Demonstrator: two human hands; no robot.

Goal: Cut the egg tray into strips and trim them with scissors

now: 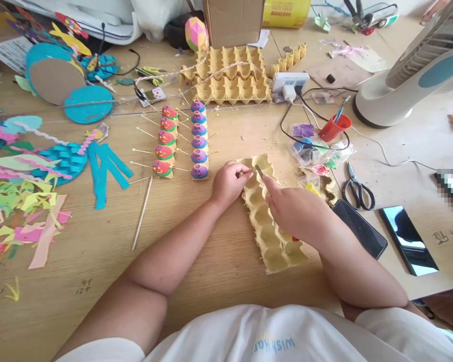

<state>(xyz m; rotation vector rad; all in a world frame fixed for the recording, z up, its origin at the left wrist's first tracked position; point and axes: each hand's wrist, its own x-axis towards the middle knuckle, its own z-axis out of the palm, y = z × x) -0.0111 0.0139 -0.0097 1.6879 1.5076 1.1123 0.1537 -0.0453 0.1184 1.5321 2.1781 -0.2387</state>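
Observation:
A strip of egg carton (254, 213), cups facing up, lies on the table in front of me. My left hand (228, 186) is closed at its far left corner, thumb and fingers pinching the edge. Over the right side of the carton, my right hand (298, 211) grips a narrow dark knife blade (259, 172), which points into the far cups. Its handle is hidden in my fist. Further left stand two painted egg-carton caterpillars, one red and green (164, 143), the other purple and orange (199, 141), with pins sticking out.
Scissors (357, 188) and two phones, one black (360, 226) and one reflective (409, 241), lie at right. Behind are a red cup (335, 128), a power strip (290, 81), a fan (411, 75) and egg trays (230, 75). Paper scraps (26, 201) cover the left; a stick (142, 213) lies nearer.

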